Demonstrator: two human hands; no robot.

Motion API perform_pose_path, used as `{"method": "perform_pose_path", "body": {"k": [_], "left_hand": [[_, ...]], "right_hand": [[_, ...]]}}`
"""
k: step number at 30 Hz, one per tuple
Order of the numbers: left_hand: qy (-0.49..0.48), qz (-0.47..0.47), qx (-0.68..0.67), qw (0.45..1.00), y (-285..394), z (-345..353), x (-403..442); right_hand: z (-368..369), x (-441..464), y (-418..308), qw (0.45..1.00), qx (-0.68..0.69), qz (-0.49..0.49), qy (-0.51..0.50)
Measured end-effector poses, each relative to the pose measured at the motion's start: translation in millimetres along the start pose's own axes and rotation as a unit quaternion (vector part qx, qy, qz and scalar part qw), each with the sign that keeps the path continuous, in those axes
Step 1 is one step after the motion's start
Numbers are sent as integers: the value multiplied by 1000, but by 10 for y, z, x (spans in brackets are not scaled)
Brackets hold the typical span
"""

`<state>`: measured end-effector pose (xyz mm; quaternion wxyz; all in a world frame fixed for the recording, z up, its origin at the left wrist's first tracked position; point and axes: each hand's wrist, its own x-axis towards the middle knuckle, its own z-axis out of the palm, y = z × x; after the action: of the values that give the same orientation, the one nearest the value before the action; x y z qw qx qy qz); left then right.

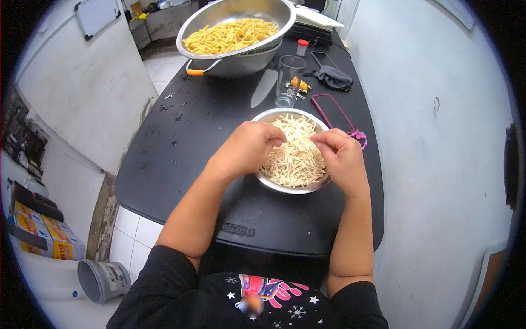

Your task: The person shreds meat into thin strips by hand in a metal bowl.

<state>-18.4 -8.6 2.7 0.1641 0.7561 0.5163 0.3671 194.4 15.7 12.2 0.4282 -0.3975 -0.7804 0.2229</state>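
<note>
A round metal bowl (294,190) near the middle of the table holds a heap of thin, pale shredded strips (293,159). My left hand (252,145) is over the bowl's left side, fingers curled in a pinch at the strips. Over the right rim, my right hand (345,156) pinches with thumb and forefinger at the same heap. Both sets of fingertips meet pale strips, though the exact pieces between them are too small to make out clearly.
Beyond the bowl are a large knife (264,89), a clear glass (289,77) and a pink-edged phone (332,112). A colander (189,33) of yellow strips rests tilted on another metal bowl (241,64). A wall (433,164) runs along the table's right.
</note>
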Motion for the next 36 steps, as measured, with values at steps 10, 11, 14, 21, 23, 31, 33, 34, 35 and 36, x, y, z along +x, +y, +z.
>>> {"method": "perform_pose_path", "body": {"k": [10, 11, 14, 21, 23, 31, 33, 34, 35, 36], "left_hand": [[69, 14, 142, 987, -17, 232, 169], [43, -12, 138, 989, 15, 243, 198], [-15, -52, 130, 990, -28, 322, 248], [-9, -143, -145, 979, 179, 151, 173], [3, -120, -199, 972, 165, 176, 140], [35, -101, -314, 943, 116, 213, 69], [44, -104, -342, 933, 118, 210, 66], [60, -94, -337, 935, 114, 220, 64], [76, -82, -332, 936, 105, 238, 60], [92, -71, -327, 938, 110, 249, 57]], "right_hand": [[87, -40, -40, 994, -109, -17, 8], [103, -43, -39, 994, -107, -13, 11], [109, -38, -52, 995, -104, -1, 6], [124, 4, 88, 982, 138, 130, -16], [93, 14, 22, 958, 222, 178, -45], [208, 4, -19, 926, 351, 137, -19], [221, 10, -27, 923, 368, 115, -12], [226, 12, -46, 922, 369, 113, -10], [231, 11, -75, 922, 371, 111, -7], [235, 8, -91, 922, 372, 110, -4]]}}
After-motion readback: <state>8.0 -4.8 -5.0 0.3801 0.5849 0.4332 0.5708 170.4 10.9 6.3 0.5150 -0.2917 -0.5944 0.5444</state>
